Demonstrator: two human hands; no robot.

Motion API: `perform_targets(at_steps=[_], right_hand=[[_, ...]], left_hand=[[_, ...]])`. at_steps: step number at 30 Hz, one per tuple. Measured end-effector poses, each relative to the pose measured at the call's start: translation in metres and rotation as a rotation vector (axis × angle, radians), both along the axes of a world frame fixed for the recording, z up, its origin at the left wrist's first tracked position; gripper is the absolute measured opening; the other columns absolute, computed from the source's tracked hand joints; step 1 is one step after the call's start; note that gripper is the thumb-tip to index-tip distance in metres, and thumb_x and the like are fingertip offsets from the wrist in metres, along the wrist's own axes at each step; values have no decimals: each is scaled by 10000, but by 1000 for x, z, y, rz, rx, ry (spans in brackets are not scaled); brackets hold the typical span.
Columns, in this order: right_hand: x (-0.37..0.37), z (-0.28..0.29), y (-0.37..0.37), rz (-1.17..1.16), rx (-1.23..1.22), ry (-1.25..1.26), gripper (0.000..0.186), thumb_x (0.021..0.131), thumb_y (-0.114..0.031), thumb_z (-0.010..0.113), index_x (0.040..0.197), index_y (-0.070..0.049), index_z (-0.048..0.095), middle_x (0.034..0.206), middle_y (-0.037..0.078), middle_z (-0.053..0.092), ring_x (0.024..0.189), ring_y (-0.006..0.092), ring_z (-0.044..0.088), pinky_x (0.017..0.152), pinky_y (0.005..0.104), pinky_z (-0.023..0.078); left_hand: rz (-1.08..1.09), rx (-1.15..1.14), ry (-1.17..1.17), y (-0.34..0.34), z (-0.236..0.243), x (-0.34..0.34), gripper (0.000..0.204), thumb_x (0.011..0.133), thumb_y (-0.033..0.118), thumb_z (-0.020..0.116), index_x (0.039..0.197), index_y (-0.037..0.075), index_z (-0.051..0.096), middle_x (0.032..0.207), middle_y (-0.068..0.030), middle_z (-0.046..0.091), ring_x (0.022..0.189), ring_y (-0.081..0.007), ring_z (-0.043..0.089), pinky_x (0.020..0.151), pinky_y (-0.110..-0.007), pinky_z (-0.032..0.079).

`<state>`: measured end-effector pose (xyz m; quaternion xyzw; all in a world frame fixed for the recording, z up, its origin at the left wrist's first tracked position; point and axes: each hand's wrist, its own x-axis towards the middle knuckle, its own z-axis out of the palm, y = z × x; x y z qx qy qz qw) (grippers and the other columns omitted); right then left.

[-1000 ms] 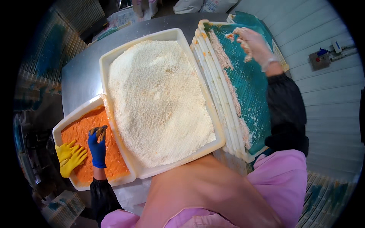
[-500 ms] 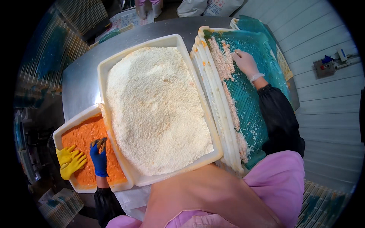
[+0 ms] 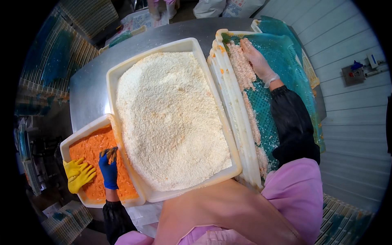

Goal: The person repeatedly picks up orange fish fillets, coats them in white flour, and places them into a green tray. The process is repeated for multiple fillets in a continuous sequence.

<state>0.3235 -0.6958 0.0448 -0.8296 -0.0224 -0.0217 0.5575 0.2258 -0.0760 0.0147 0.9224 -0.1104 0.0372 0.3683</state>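
My left hand [image 3: 108, 166], in a blue glove, is over the orange wet mixture [image 3: 96, 141] in the left tub, its curled, brown-smeared fingertips closed on something I cannot make out. Empty yellow gloves [image 3: 79, 174] lie on that tub's left side. My right hand [image 3: 260, 61], in a clear glove, rests with fingers stretched along a row of pale crumb-coated pieces [image 3: 243, 71] at the top left of the teal mesh tray [image 3: 290, 61]. Between my hands lies a large white tub [image 3: 235, 167] of pale crumbs [image 3: 169, 118].
A steel table [image 3: 87, 92] carries the tubs and stacked white trays [image 3: 224, 106]. Racks with teal mesh [image 3: 51, 69] stand at left, a panelled wall [image 3: 343, 114] at right. Sacks [image 3: 208, 9] and another person's boots [image 3: 170, 10] are beyond the table.
My right hand moved up and left onto the row of coated pieces and released the pieces it held a second ago. My left hand stays over the orange mixture.
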Motion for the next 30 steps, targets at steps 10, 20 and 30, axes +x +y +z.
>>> perform_targets(at_steps=[10,20,30], right_hand=[[-35,-13,-9,82,-302,66,779,720,-9,440,1434,-1,129,1508,131,129,1393,208,85,1109,275,82],[-94,55,102,32,132,-76,793,798,-201,550,1437,-6,122,1506,134,120,1393,228,97,1124,352,97],[-203,76,220,189,181,9,772,805,-290,603,1413,-2,225,1473,181,207,1356,304,231,1103,410,177]], left_hand=[[7,49,-46,22,-22,-11,258,761,-57,616,985,52,681,901,-100,623,876,-251,550,778,-315,442],[13,709,77,93,-80,9,174,687,64,665,813,34,550,856,-198,561,785,-374,558,653,-426,472],[264,359,101,59,-69,2,215,683,228,711,836,78,700,734,-160,626,746,-337,590,659,-401,475]])
